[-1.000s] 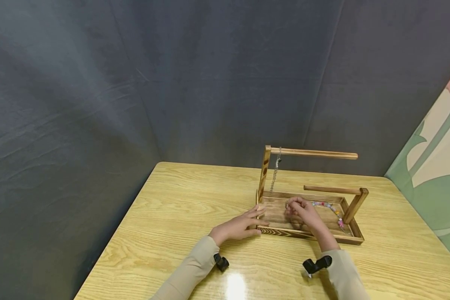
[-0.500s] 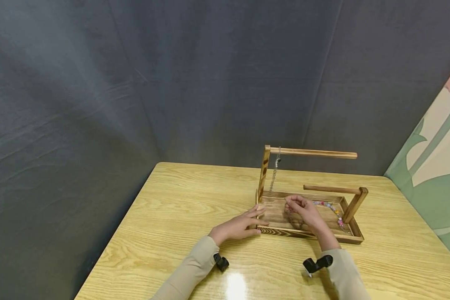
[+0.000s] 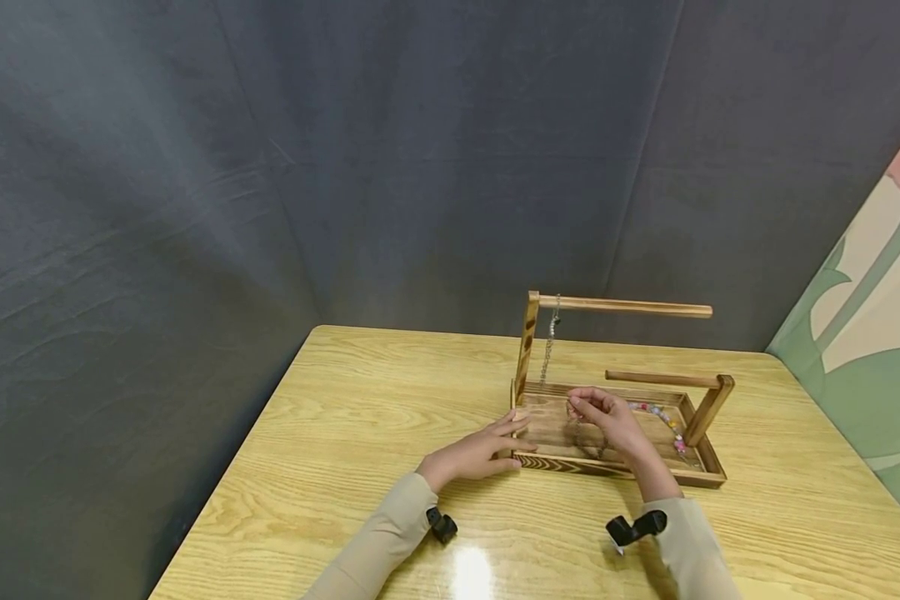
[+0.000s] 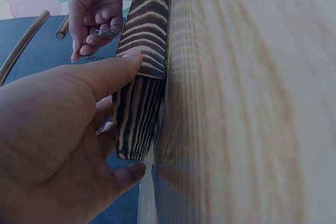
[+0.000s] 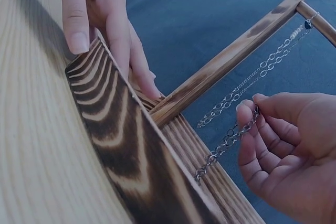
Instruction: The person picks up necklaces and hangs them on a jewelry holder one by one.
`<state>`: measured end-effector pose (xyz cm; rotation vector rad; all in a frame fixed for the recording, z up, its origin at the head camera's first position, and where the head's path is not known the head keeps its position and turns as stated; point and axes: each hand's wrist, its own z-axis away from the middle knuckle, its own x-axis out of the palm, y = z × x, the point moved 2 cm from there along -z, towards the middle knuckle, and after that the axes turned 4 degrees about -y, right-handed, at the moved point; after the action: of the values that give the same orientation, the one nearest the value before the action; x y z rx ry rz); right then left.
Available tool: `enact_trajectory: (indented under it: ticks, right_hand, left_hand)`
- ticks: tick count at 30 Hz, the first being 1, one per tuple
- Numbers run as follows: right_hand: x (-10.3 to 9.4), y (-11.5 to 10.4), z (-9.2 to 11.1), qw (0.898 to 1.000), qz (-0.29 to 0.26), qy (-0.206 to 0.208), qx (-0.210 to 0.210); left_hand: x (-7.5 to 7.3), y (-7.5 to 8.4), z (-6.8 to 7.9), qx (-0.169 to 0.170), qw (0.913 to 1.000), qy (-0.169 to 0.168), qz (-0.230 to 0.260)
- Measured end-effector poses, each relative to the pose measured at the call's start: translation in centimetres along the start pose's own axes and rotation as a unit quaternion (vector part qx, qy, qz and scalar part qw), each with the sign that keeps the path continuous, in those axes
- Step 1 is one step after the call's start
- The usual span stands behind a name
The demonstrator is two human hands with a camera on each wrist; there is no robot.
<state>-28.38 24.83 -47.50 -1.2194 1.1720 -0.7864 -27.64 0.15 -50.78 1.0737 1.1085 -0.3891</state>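
A thin silver chain (image 5: pixel 211 159) hangs from the thumb and fingertips of my right hand (image 3: pixel 615 423), which pinches its upper end above the wooden tray (image 3: pixel 573 465). In the right wrist view its links trail down behind the tray's front wall. My left hand (image 3: pixel 471 455) rests at the tray's left front corner, fingers extended and spread, touching the wood. A second silver chain (image 3: pixel 548 350), with pale beads and a dark charm, hangs from the upper bar (image 3: pixel 630 307). Inside the tray at right lies a colourful beaded strand (image 3: pixel 674 426), partly hidden behind my right hand.
A shorter, lower bar (image 3: pixel 656 379) reaches left from a post (image 3: pixel 708 410) at the tray's right end. The tall post (image 3: pixel 527 346) rises at its left end. Below is a wood-grain table (image 3: pixel 390 392); a dark curtain (image 3: pixel 435 167) stands behind it.
My right hand has risen slightly and shifted a little left, so more of the pinched chain hangs below it. The left hand keeps its place on the tray.
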Motion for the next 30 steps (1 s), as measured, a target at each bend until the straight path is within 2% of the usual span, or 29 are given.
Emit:
enact_trajectory:
  ticks: [8,19,30]
  right_hand:
    - [0.1,-0.9,0.2,1.0,0.009,0.003,-0.02]
    - [0.1,-1.4,0.4,1.0,0.006,0.006,-0.012]
    - [0.1,-2.1,0.0,1.0,0.013,0.008,-0.012]
  left_hand:
    - [-0.1,0.2,0.1,-0.002,1.0,0.001,0.003]
    - [0.1,0.5,0.2,-0.003,1.0,-0.002,-0.004]
    - [0.1,-0.2,0.0,-0.006,1.0,-0.004,0.003]
